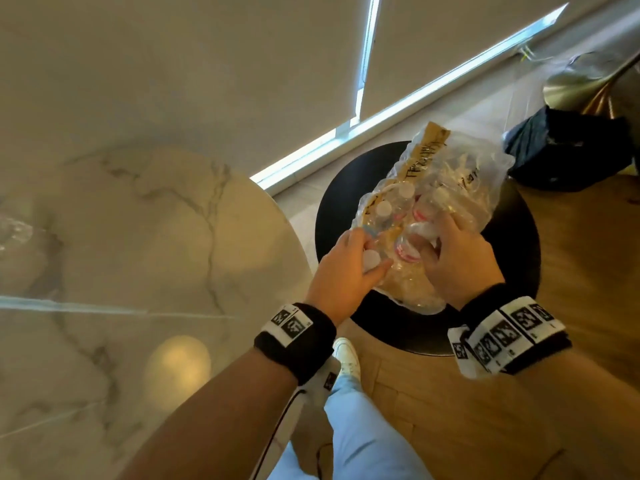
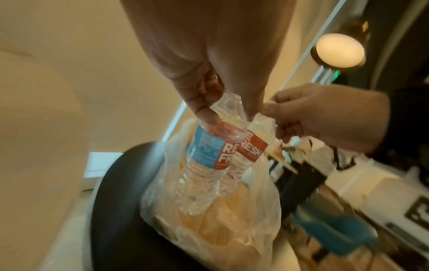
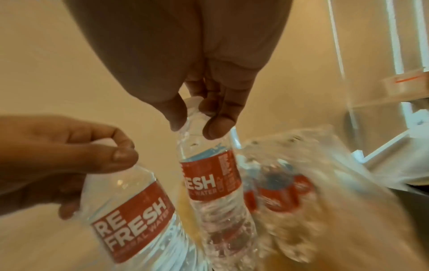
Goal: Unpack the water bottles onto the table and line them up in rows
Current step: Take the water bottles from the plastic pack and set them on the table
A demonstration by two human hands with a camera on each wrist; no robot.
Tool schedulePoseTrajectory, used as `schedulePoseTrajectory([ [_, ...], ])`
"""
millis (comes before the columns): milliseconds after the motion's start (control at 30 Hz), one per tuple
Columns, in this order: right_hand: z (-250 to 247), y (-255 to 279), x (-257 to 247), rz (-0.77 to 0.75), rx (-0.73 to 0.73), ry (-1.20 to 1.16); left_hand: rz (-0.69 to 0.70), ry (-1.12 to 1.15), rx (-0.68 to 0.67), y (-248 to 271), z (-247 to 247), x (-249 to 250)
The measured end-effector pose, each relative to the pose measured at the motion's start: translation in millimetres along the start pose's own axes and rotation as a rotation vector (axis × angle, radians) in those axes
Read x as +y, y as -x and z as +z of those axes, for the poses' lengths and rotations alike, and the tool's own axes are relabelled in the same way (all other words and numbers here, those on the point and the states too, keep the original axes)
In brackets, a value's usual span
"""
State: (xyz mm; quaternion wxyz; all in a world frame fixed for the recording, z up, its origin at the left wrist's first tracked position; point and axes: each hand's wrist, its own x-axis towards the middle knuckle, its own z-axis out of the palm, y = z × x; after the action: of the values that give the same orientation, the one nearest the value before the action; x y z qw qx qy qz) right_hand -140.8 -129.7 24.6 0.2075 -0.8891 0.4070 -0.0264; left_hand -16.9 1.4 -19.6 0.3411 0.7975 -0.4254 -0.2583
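A torn clear plastic pack (image 1: 446, 174) of water bottles lies on a round black stool (image 1: 516, 244), right of the marble table (image 1: 138, 237). My left hand (image 1: 375, 261) grips the neck of one bottle (image 2: 204, 165) with a red and blue label, its white cap (image 1: 371, 260) showing between the fingers. My right hand (image 1: 433, 244) pinches the neck of a second bottle (image 3: 213, 176) just under its cap. Both bottles stand partly inside the wrap (image 2: 209, 229). More capped bottles (image 1: 405, 191) sit deeper in the pack.
The marble table fills the left of the head view, with a clear crumpled thing (image 1: 14, 230) at its far left edge. A black bag (image 1: 568, 150) lies on the wooden floor behind the stool. My leg and white shoe (image 1: 346, 355) stand between table and stool.
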Motion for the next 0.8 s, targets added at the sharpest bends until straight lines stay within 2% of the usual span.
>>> schedulePoseTrajectory([
  [67, -9.4, 16.7, -40.3, -0.113, 0.031, -0.033, -0.031, 0.057, 0.085, 34.4, -41.3, -6.5],
  [167, -1.2, 39.7, -117.6, -0.241, -0.020, -0.044, -0.090, 0.116, 0.209, 92.1, -107.9, -33.2],
  [367, 79.9, 86.1, -281.4, -0.496, -0.293, -0.187, -0.298, -0.012, 0.360, 217.7, -234.7, -126.7],
  [500, 139.4, 117.2, -367.9, -0.583, -0.422, -0.154, -0.410, -0.142, 0.361, 271.7, -285.4, -179.8],
  [633, 173.5, 135.7, -410.5, -0.603, -0.457, -0.105, -0.440, -0.114, 0.314, 287.6, -297.4, -218.7],
  [733, 183.0, 137.4, -418.8, -0.607, -0.426, -0.081, -0.423, -0.083, 0.337, 293.7, -302.6, -228.9],
  [800, 182.3, 136.6, -418.5, -0.610, -0.433, -0.059, -0.423, -0.104, 0.290, 299.6, -306.5, -227.9],
])
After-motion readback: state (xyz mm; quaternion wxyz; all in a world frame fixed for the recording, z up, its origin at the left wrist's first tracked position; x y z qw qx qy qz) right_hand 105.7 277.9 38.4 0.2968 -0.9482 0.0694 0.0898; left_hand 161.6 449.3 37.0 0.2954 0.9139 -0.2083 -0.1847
